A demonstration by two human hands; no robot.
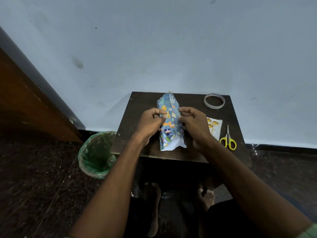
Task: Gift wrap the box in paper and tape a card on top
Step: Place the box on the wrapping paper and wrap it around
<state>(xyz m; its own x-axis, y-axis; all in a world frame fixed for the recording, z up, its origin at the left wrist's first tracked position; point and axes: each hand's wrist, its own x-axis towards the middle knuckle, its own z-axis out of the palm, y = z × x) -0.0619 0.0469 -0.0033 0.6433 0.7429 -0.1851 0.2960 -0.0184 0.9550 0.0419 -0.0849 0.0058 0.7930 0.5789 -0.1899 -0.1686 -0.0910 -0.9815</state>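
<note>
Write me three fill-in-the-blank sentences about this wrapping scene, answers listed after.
1. Both hands, left hand and right hand, pinch the paper around the ____.
2. The scissors have ____ handles.
3. The tape roll lies at the table's far ____ corner.
4. The bin beside the table has a ____ liner.

Answers: box; yellow; right; green

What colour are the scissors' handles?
Yellow; the scissors lie on the table's right side, clearest in the head view.

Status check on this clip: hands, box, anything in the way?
Left hand and right hand both pinch the paper on the wrapped box. Ends still unfolded. Card, tape roll, scissors lie to the right, untouched. Nothing obstructing.
</note>
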